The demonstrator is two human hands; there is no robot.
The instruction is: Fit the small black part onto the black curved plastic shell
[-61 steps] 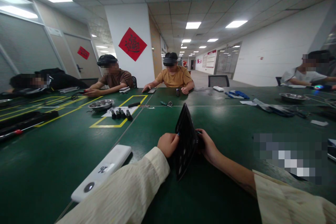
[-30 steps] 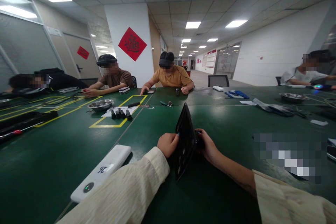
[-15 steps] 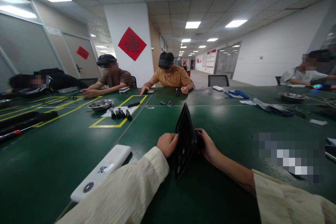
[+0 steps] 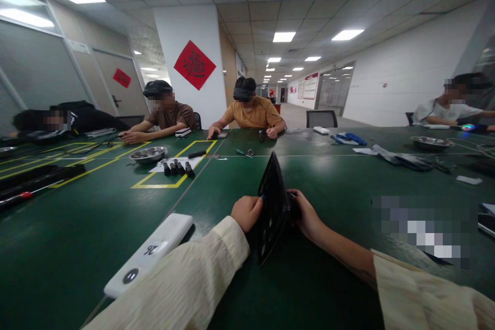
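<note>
A thin black panel [image 4: 274, 211] stands upright and tilted before me, seen almost edge-on, with raised details on its left face. My left hand [image 4: 246, 213], fingers curled, presses its thumb side against that face; a small blue spot shows at the contact. On the panel's other side, my right hand [image 4: 307, 214] is closed around a dark part [image 4: 295, 209] at its back. Whether that part is joined to the panel, I cannot tell. The fingertips of both hands are partly hidden. A white power bank [image 4: 149, 255] marked 26 lies left of my left forearm.
Across the green table [image 4: 216, 185] sit several people in headsets. At left are a metal bowl [image 4: 148, 154], several black cylinders [image 4: 178, 168] and a long red-and-black tool [image 4: 27, 195]. Gloves [image 4: 402, 159] and another bowl [image 4: 431, 143] lie at right. A blurred patch covers something near right.
</note>
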